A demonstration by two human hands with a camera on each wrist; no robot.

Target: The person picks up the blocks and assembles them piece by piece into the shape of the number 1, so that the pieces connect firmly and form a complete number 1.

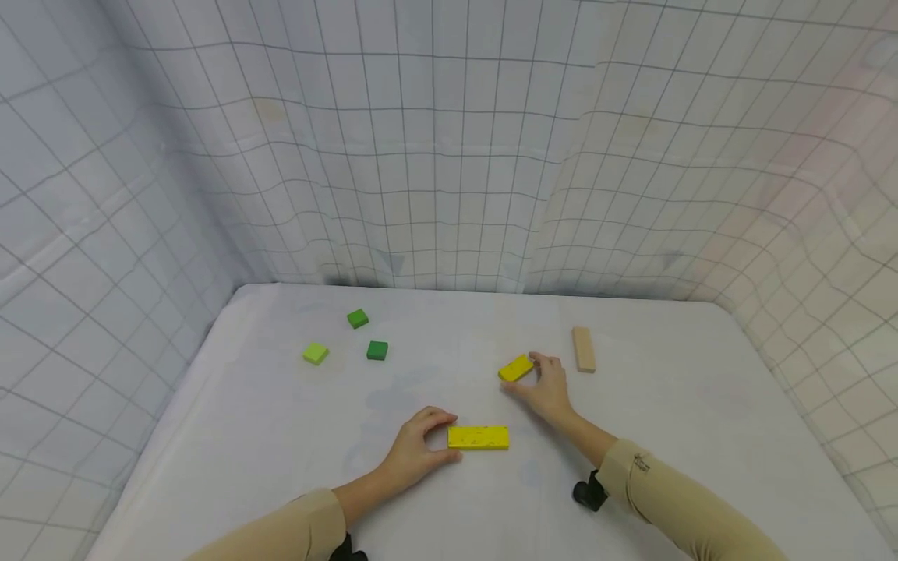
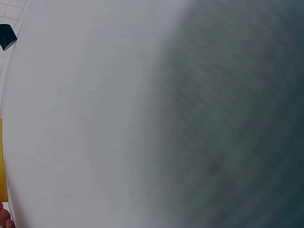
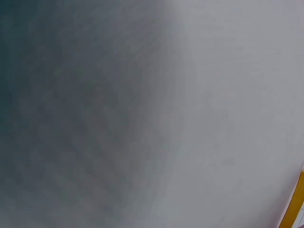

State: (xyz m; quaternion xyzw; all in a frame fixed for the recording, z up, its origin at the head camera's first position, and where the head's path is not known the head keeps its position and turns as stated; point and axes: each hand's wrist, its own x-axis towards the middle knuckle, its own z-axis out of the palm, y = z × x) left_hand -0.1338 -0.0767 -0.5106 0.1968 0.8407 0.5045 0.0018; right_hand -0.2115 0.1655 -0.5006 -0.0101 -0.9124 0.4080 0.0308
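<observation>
In the head view my left hand (image 1: 412, 452) reaches to the left end of a long yellow block (image 1: 479, 438) lying crosswise near the table's front. Its curled fingers and thumb bracket the block's two long sides. Farther back and to the right, my right hand (image 1: 549, 389) pinches a shorter, slanted yellow block (image 1: 516, 368) between thumb and fingertips. A strip of yellow block (image 2: 3, 161) shows at the left edge of the left wrist view, with fingertips below it. Only a corner of yellow block (image 3: 292, 204) appears in the right wrist view.
A plain wooden block (image 1: 584, 349) lies right of my right hand. Toward the back left sit a light green block (image 1: 316, 354), a green block (image 1: 358, 318) and a dark green block (image 1: 377, 351). White gridded curtains (image 1: 435, 156) hang around the white table (image 1: 281, 467).
</observation>
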